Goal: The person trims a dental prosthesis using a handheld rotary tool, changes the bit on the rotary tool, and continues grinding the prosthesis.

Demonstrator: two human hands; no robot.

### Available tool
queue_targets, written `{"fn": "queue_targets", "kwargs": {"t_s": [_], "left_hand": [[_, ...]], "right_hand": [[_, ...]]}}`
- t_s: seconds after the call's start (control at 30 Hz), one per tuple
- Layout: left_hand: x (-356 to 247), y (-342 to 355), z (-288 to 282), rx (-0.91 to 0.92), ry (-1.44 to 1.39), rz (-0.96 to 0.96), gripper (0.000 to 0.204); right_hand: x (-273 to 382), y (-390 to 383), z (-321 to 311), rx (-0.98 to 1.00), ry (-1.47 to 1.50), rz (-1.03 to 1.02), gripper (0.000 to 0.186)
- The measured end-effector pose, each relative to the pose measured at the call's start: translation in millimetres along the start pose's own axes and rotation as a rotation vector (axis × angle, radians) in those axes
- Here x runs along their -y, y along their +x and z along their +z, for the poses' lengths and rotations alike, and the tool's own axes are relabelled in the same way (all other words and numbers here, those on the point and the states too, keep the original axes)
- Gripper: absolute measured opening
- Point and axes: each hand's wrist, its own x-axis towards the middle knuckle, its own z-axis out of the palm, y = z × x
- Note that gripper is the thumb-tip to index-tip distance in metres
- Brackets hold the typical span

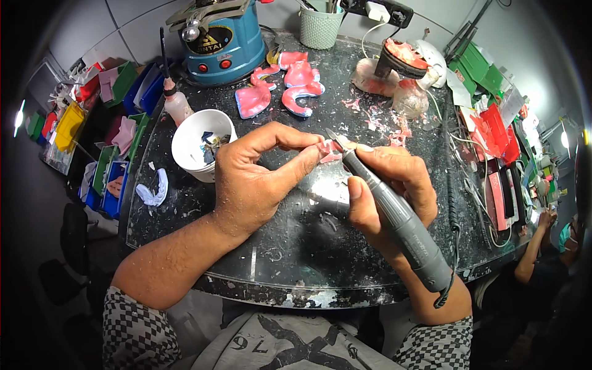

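Near the middle of the black bench, my left hand (250,176) pinches a small pinkish-red piece (330,151) between thumb and fingertips. Its exact kind is hard to make out. My right hand (410,176) is wrapped round a grey rotary handpiece (401,225), held slanting with its narrow tip up at the piece. Fingers of both hands come close together there and partly hide the piece. A coiled black cord (454,228) runs beside the handpiece. Left of my left hand stands a white tub (191,154) with small bits inside.
Pink dental plates (254,102) lie at the back, below a blue machine (225,43). A white arch-shaped piece (154,188) rests at left, near a dropper bottle (177,105). Pink scraps (399,131) litter the right side. Coloured bins (126,83) flank the bench. Another person (542,253) sits far right.
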Motion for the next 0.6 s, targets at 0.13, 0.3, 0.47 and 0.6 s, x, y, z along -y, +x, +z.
{"fn": "queue_targets", "kwargs": {"t_s": [0.13, 0.3, 0.47, 0.6], "left_hand": [[-0.5, 0.5, 1.6, -0.022, -0.033, -0.041, 0.009], [0.2, -0.7, 3.2, -0.034, -0.050, -0.052, 0.009], [2.9, -1.2, 3.0, -0.029, -0.060, -0.051, 0.009], [4.1, -1.7, 3.5, -0.032, -0.087, -0.037, 0.008]], "right_hand": [[-0.6, -1.7, 1.2, -0.028, 0.009, 0.032, 0.035], [-0.2, -1.5, 0.6, -0.024, 0.010, 0.088, 0.035], [-0.2, 0.1, 0.1, -0.007, -0.003, 0.055, 0.034], [1.4, -0.9, 0.9, -0.017, 0.021, 0.086, 0.033]]}}
